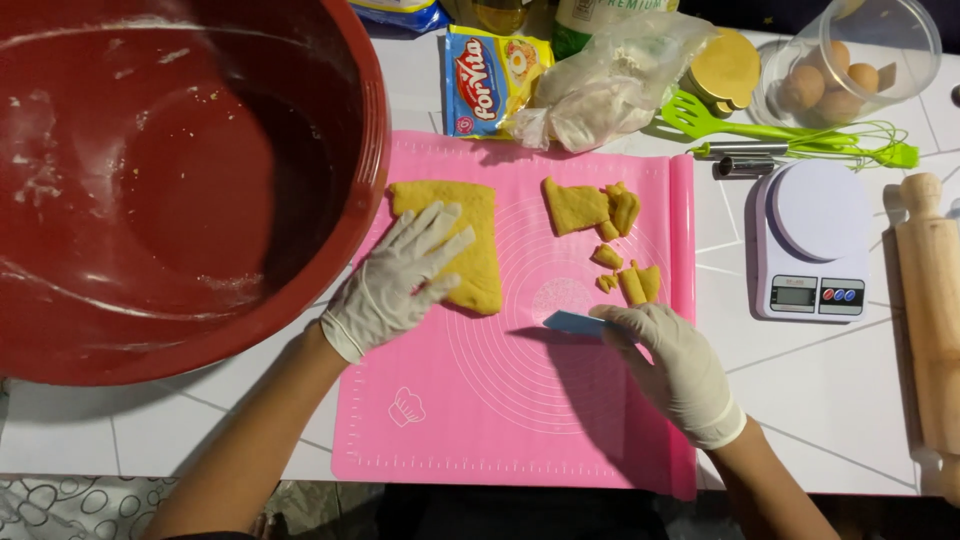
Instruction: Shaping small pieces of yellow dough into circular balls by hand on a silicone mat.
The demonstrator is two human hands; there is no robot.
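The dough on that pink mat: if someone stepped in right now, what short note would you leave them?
Left hand: gloved, pressed flat on the large dough slab, holding nothing.
Right hand: gloved, gripping a blue scraper low on the pink mat.
Done: several small dough pieces lie cut, right of the slab.
Left: the big slab is uncut.
Nearby: red bowl, with no dough in it, to the left; kitchen scale and rolling pin to the right.

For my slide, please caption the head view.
Gloved left hand presses dough slab on pink mat; right hand holds blue scraper.
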